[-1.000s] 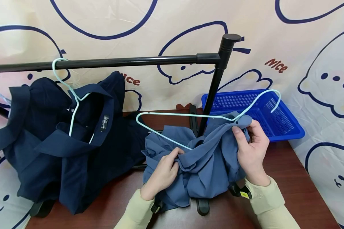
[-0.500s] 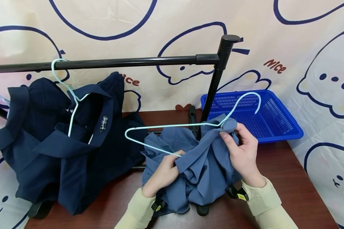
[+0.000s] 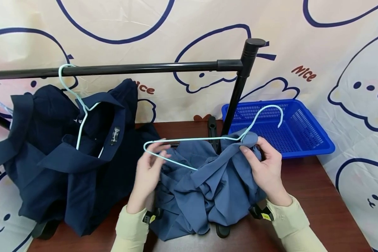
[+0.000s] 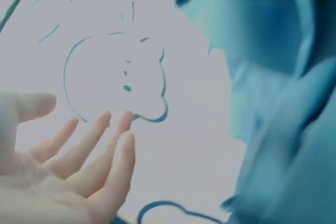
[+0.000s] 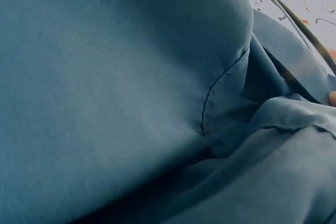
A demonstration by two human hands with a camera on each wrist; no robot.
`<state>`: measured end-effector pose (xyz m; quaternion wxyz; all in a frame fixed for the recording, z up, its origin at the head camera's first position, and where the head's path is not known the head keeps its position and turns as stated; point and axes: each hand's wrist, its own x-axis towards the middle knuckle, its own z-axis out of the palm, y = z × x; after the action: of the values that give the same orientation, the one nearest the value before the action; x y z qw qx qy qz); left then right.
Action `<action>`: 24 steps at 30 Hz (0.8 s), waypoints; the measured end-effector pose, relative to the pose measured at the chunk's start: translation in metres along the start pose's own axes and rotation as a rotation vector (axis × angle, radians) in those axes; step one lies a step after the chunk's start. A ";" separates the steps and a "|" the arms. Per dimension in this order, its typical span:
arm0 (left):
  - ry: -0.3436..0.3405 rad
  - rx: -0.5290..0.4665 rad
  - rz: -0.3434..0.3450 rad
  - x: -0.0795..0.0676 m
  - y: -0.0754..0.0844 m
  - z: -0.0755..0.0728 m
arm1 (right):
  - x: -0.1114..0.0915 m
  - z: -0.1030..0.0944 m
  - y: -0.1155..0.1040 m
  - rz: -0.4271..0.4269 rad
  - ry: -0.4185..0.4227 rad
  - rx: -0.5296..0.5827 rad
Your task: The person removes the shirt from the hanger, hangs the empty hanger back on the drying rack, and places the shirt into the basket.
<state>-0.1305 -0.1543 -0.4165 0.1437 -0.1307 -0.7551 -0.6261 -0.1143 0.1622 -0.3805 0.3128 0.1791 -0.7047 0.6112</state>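
From my seat far off, I watch two hands and a blue-grey shirt (image 3: 217, 196). The shirt is all bunched up, with most of it between the two hands. The right hand (image 3: 267, 166) pinches it near the collar, thumb in front, close under the hook of a pale blue hanger (image 3: 192, 139). One end of the hanger goes into the cloth, and the other end sticks out bare toward the left hand (image 3: 147, 173).

That left hand holds nothing that I can see. Its fingers are apart and a bit bent, right by the bare end. I can't tell if they touch it. In the left wrist view, the shirt is off to the side of the fingers. In the right wrist view, cloth fills nearly everything.

The hanger's hook points up in front of the blue basket (image 3: 315, 148). The black rack (image 3: 145, 68) stands behind the shirt. A dark blue shirt (image 3: 50, 189) hangs there on another hanger (image 3: 86, 110), just past the left hand. Under it all is a brown table (image 3: 324, 210).
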 end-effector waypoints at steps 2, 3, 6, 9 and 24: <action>0.075 -0.041 0.025 0.001 0.008 -0.008 | 0.000 -0.001 0.001 0.007 -0.009 -0.015; 0.108 -0.056 0.035 0.001 0.013 -0.011 | -0.001 -0.001 0.003 0.007 -0.014 -0.022; 0.172 -0.082 0.090 0.000 0.028 -0.018 | -0.001 -0.003 0.010 0.012 -0.035 -0.048; 0.207 -0.054 0.179 -0.003 0.042 -0.020 | -0.002 -0.003 0.012 0.009 -0.064 -0.073; 0.092 0.111 0.386 -0.012 0.087 0.011 | -0.006 0.013 0.012 -0.072 -0.187 -0.170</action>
<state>-0.0871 -0.1276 -0.3441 0.3025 -0.2360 -0.7422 -0.5496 -0.1204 0.1510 -0.3945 0.2814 0.2336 -0.7730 0.5183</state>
